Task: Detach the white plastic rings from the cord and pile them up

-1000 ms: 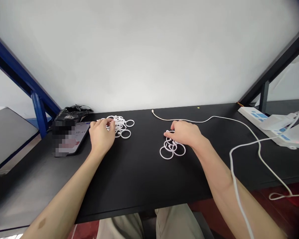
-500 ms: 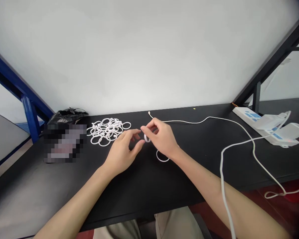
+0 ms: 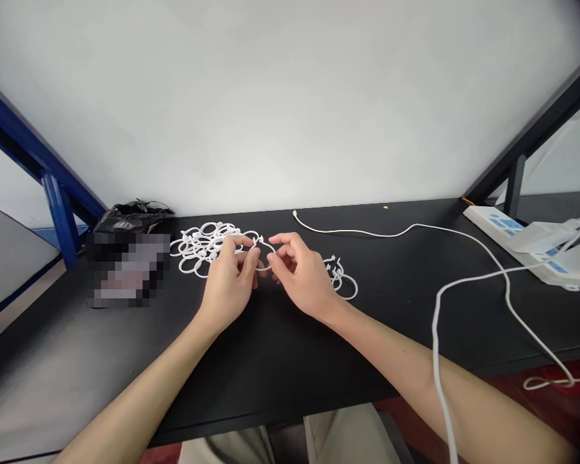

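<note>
Both of my hands meet over the dark table, holding one thin white plastic ring [image 3: 263,269] with a small knobbed clasp at its top. My left hand [image 3: 229,277] pinches the ring's left side between thumb and fingers. On its right side, my right hand [image 3: 299,274] grips with thumb and fingertips. Whether the clasp is fastened is too small to tell. A pile of similar white rings [image 3: 193,243] lies just behind and left of my left hand, partly covered by it. Several more white rings [image 3: 338,281] lie to the right of my right hand, which partly hides them.
At the left lie a crumpled black plastic bag [image 3: 130,216] and a pixelated package [image 3: 128,270]. A white cable [image 3: 367,234] runs along the back and right to a power strip [image 3: 517,238] with plugs. Another stretch of cable crosses over my right forearm. A white wall [image 3: 290,103] rises behind the table.
The ring, seen edge-on in my right hand before, now faces me between both hands. My left hand has closed on it. More of the rings at the right show. The view has shifted slightly.
</note>
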Demonstrator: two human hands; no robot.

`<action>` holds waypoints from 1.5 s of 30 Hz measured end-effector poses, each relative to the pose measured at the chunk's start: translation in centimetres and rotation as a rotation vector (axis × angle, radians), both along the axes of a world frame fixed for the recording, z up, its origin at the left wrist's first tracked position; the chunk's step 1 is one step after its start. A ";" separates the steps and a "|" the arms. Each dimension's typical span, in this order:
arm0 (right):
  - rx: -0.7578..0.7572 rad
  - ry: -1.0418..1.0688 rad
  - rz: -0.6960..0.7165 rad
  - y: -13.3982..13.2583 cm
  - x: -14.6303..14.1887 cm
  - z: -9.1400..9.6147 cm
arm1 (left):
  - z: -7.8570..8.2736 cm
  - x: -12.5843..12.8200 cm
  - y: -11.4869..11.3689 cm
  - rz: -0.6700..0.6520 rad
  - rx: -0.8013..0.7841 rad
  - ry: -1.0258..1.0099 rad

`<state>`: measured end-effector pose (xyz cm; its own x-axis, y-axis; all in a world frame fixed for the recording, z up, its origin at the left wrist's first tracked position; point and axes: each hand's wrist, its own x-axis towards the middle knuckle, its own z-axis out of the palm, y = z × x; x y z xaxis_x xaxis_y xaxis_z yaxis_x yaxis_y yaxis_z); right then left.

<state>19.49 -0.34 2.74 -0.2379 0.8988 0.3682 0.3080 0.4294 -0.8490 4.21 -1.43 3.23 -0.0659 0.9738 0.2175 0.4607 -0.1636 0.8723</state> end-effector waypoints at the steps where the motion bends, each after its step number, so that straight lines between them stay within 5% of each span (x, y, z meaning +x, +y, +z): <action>1: 0.006 0.008 -0.004 0.0 0.0 0.1 | 0.0 0.0 0.0 -0.003 0.009 -0.004; 11: 0.028 0.075 0.027 -0.5 -0.1 0.2 | -0.4 0.1 -0.2 0.064 0.125 0.107; 29: -0.040 -0.013 0.138 -0.7 0.6 0.4 | -1.2 -1.5 0.2 -0.122 0.227 0.368; 37: -0.018 0.109 -0.088 0.4 -0.1 0.1 | -0.1 0.0 0.0 0.056 0.122 0.121; 45: -0.047 0.127 -0.069 0.2 -0.1 0.1 | -0.7 0.4 0.0 0.018 0.084 -0.086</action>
